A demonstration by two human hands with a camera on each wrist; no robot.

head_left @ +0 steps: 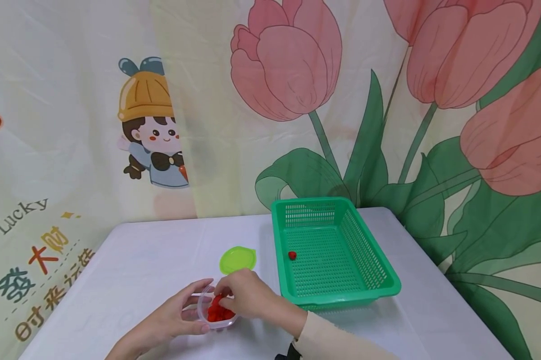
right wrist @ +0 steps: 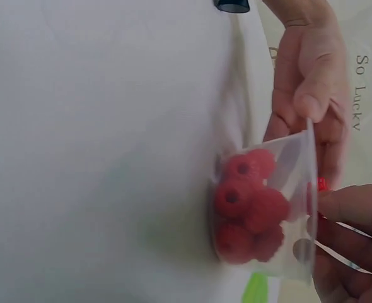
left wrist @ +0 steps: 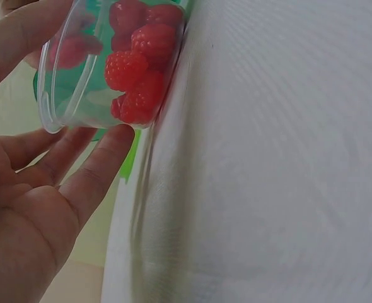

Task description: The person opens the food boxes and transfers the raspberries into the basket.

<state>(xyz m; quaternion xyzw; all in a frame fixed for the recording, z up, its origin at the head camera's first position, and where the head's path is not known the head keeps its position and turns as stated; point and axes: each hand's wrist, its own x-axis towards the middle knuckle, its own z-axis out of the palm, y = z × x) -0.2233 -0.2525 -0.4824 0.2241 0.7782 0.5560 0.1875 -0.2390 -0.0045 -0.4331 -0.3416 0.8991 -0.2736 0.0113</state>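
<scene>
A clear plastic tub (head_left: 223,324) with several red raspberries (right wrist: 261,208) inside stands on the white cloth. My left hand (head_left: 175,316) holds it from the left, thumb on the near side and fingers curved round the far side. Over the tub's mouth, my right hand (head_left: 248,295) has its thumb and fingertips reaching inside. In the right wrist view a bit of red raspberry (right wrist: 323,184) shows between the thumb and fingers, just at the rim. The rest of that berry is partly hidden by the fingers and the tub wall.
A green plastic basket (head_left: 338,301) stands to the right, with one raspberry (head_left: 292,255) inside near its left wall. Behind the tub lies a lime-green lid (head_left: 237,260). A printed curtain (head_left: 216,125) hangs behind the white-covered table (head_left: 162,250).
</scene>
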